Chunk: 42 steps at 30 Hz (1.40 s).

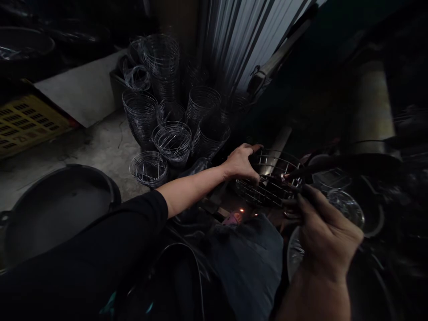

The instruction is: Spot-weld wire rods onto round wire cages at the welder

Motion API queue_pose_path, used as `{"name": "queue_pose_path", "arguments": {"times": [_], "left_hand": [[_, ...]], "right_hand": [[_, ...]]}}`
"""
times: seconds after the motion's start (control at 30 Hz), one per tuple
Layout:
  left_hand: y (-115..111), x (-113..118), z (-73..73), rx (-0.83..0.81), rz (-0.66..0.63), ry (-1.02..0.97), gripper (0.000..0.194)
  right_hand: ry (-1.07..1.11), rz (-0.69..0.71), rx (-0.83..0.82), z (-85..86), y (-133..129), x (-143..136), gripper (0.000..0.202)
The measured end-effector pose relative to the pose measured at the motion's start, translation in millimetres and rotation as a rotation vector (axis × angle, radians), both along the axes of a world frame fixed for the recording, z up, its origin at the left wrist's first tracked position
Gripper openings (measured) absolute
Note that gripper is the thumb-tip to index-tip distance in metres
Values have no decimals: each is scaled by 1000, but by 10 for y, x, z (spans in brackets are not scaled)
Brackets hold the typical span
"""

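Observation:
A round wire basket (267, 189) of dark metal rods lies tilted in front of me, partly in shadow. My left hand (241, 164) reaches across and grips its left side, thumb and fingers apart around the rim. Close to the basket's right edge is my right hand (324, 227), its fingers pinched together; what they hold is too dark to make out. A dark metal arm (317, 167) reaches in from the right to the basket's wires. Behind the basket, a pale metal bar (276, 149) slants upward. Below glow small orange sparks (241, 210).
Stacks of wire baskets (172, 142) stand on the floor to the left. A large black tub (63, 209) sits at far left, near a yellow crate (30, 118). At right are a thick cylinder (372, 107) and a container with shiny wire pieces (347, 207).

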<state>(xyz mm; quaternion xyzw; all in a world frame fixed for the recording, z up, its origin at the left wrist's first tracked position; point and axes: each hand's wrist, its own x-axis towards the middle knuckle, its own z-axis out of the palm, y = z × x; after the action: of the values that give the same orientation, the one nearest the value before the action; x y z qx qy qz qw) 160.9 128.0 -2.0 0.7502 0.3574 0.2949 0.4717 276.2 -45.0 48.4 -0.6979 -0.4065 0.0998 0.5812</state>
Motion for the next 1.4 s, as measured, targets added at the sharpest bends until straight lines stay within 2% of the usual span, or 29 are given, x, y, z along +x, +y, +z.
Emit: {"name": "queue_pose_path", "arguments": {"times": [0.1, 0.2, 0.23, 0.3, 0.37, 0.4, 0.47, 0.53, 0.67, 0.77, 0.87, 0.9, 1.0, 1.13, 1.2, 1.33, 1.4], "left_hand": [[94, 44, -42, -15, -19, -17, 114], [130, 10, -220, -43, -32, -117, 135], [122, -14, -306, -100, -22, -160, 139], [80, -72, -480, -307, -22, -248, 135], [13, -149, -601, -505, -30, -322, 121], [-26, -202, -625, -539, -29, -341, 116], [-119, -344, -593, -450, -6, -330, 115], [-233, -519, -482, -265, -13, -265, 116], [-479, -787, -220, 9, -81, -91, 110], [-598, -807, -112, 95, -49, 10, 110], [-663, -736, -66, 115, -29, 33, 110], [-683, -711, -55, 121, -37, 29, 109], [-739, -672, -28, 127, -62, 16, 107], [-756, -714, -13, 104, -64, 27, 109], [-747, -746, -24, 111, -59, 36, 111], [-749, -776, -74, 125, -51, 42, 113], [-762, -778, -93, 125, -61, 30, 112]], "right_hand": [[217, 27, -17, -51, -81, -50, 34], [261, 112, -152, -179, -180, 16, 45], [219, 156, -201, -210, -218, 34, 50], [54, 270, -265, -227, -284, 30, 54], [-183, 382, -267, -179, -328, -41, 43], [-300, 430, -247, -136, -341, -98, 36], [-478, 511, -194, -25, -354, -233, 25], [-535, 580, -160, 97, -359, -357, 23], [-318, 754, -275, 279, -359, -470, 28], [-116, 935, -434, 275, -335, -496, 27], [-28, 1128, -580, 137, -278, -580, 27], [-5, 1137, -602, 79, -255, -620, 27], [72, 1042, -579, -53, -223, -705, 30], [191, 1026, -598, -67, -362, -618, 33], [247, 933, -602, -41, -488, -520, 32], [338, 648, -550, -10, -682, -400, 33], [439, 593, -534, -21, -713, -395, 35]]}}
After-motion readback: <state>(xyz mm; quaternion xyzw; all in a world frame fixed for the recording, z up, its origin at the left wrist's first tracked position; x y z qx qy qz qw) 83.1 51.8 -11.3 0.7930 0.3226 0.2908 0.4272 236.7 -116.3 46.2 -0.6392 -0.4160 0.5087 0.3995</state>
